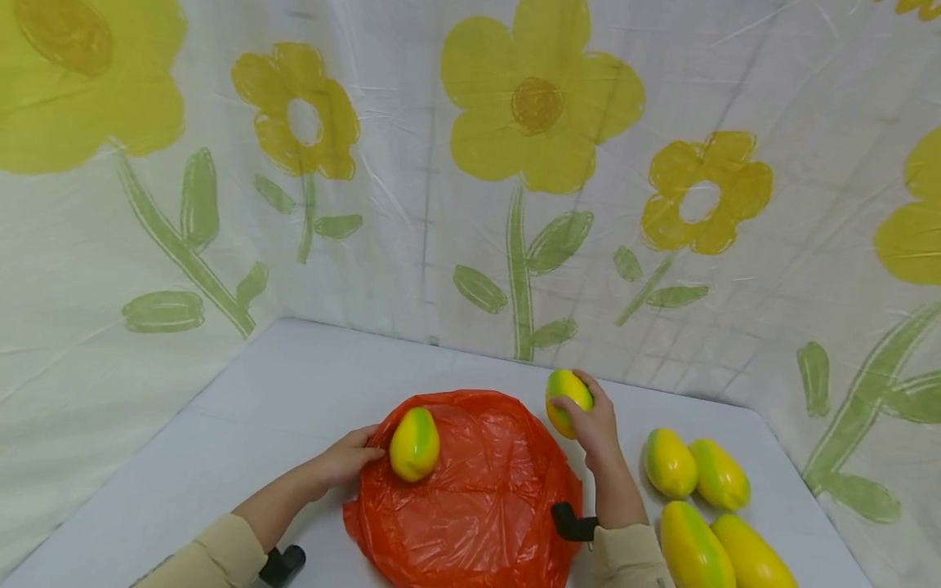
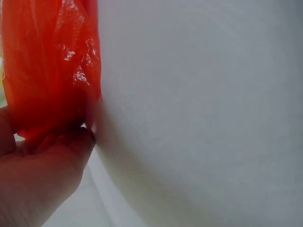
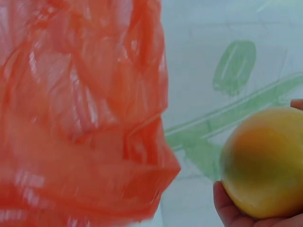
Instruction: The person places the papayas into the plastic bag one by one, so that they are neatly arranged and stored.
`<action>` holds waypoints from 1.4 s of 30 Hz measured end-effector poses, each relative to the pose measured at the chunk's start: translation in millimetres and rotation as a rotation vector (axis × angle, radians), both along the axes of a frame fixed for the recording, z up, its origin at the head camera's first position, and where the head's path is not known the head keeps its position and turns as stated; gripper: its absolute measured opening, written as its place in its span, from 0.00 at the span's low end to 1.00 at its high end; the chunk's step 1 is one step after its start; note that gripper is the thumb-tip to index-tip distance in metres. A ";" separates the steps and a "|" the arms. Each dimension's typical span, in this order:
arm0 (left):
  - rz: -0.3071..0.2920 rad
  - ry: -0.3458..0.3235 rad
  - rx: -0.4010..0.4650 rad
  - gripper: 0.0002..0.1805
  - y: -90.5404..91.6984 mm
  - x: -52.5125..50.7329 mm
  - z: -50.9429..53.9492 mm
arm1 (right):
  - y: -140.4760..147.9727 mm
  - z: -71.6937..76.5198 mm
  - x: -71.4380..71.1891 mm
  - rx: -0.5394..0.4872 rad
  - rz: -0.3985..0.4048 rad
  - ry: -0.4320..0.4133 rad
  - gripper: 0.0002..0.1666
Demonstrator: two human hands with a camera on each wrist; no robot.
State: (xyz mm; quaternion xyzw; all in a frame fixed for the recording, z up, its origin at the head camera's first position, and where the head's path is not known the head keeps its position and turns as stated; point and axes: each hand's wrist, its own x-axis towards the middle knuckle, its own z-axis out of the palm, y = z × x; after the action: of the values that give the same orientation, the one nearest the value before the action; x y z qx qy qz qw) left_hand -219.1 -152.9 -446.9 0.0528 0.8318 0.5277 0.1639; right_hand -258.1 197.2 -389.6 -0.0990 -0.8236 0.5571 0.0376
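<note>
A red plastic bag [image 1: 478, 498], spread into a wide round shape, stands on the white table. One yellow-green mango [image 1: 415, 445] lies in it near the left rim. At that rim my left hand [image 1: 345, 459] grips the bag's edge; in the left wrist view, the fingers of the left hand [image 2: 45, 175] lie against the red plastic. Beyond the bag's right rim, my right hand [image 1: 599, 423] holds a second mango [image 1: 564, 400] between thumb and fingers. The right wrist view shows this mango [image 3: 267, 163] beside the bag [image 3: 80, 123], apart from it.
Several more mangoes [image 1: 697, 547] lie in a cluster on the right side of the table [image 1: 294, 392]. A hanging cloth [image 1: 397, 204] printed with yellow flowers stands behind the table's back edge. Black wrist-camera mounts [image 1: 573, 523] jut out from both sleeves.
</note>
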 end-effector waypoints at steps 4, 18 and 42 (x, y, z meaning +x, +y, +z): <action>0.006 0.004 -0.006 0.23 1.0 -0.8 0.1 | -8.6 3.1 -1.2 -0.015 0.021 0.017 0.37; -0.013 0.004 0.006 0.23 -1.1 -0.1 2.0 | -45.8 2.1 -6.5 -0.077 0.063 0.036 0.36; -0.034 0.006 0.025 0.23 -0.8 0.9 2.4 | -89.3 2.3 -0.2 -0.091 0.142 0.076 0.34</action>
State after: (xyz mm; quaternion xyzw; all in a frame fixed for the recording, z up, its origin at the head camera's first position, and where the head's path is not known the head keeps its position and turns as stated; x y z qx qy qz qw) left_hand -218.2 -153.7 -444.5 0.0703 0.8247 0.5349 0.1697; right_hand -258.3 107.9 -387.3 -0.0205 -0.8003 0.5987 0.0247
